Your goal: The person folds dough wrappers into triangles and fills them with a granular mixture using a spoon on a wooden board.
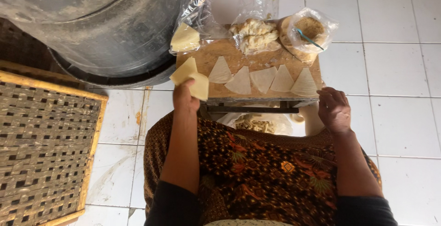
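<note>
My left hand (183, 98) holds a small stack of pale triangular dough wrappers (190, 76) at the left front corner of a small wooden board (216, 53). Several single wrappers (262, 79) lie in a row along the board's front edge. My right hand (334, 108) rests curled at the board's right front corner, holding nothing that I can see. At the back of the board stand a plastic bag of pale shredded filling (255, 35) and a bag-lined bowl of brown filling (308, 27) with a teal spoon (308, 39) in it.
A large grey metal drum (105, 28) stands at the upper left. A woven bamboo tray (43, 143) lies at the left. A plastic bag with more wrappers (185, 37) sits by the drum. Folded pieces (257, 125) lie under the board. White floor tiles (404, 69) spread right.
</note>
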